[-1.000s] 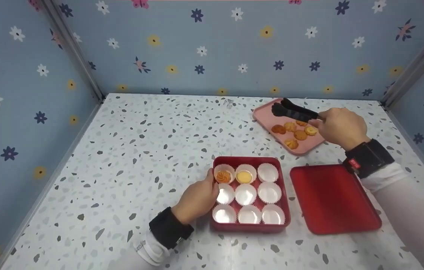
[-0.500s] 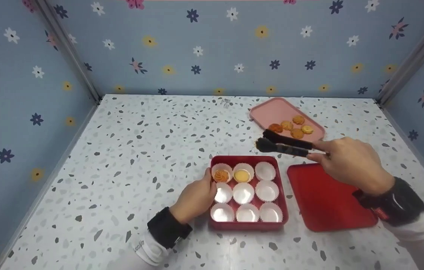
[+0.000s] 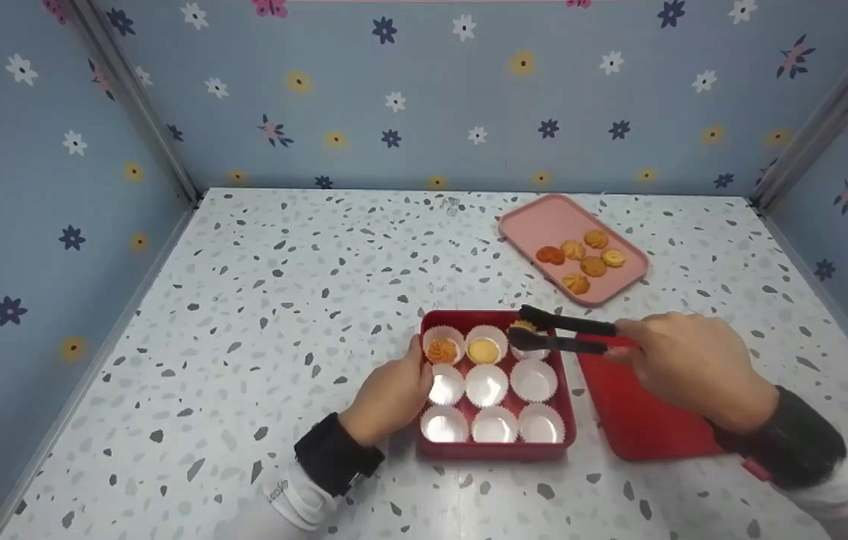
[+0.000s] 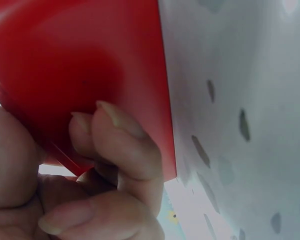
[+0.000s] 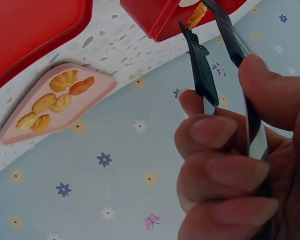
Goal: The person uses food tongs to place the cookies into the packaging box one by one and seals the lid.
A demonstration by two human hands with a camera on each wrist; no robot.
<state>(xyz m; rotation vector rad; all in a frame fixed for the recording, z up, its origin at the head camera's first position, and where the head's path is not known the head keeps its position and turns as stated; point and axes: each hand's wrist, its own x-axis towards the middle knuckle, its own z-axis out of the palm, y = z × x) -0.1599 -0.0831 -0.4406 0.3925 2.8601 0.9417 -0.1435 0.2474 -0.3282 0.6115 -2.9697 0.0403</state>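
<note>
Pinching one ridged golden cookie (image 5: 195, 18), slim black-tipped tongs (image 5: 202, 75)

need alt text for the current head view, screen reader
The right hand holds black tongs with a cookie at the back-right paper cup of a red box; the left hand grips the box's left wall. The other two back cups hold cookies; six more cookies lie on a pink tray beyond.
</note>
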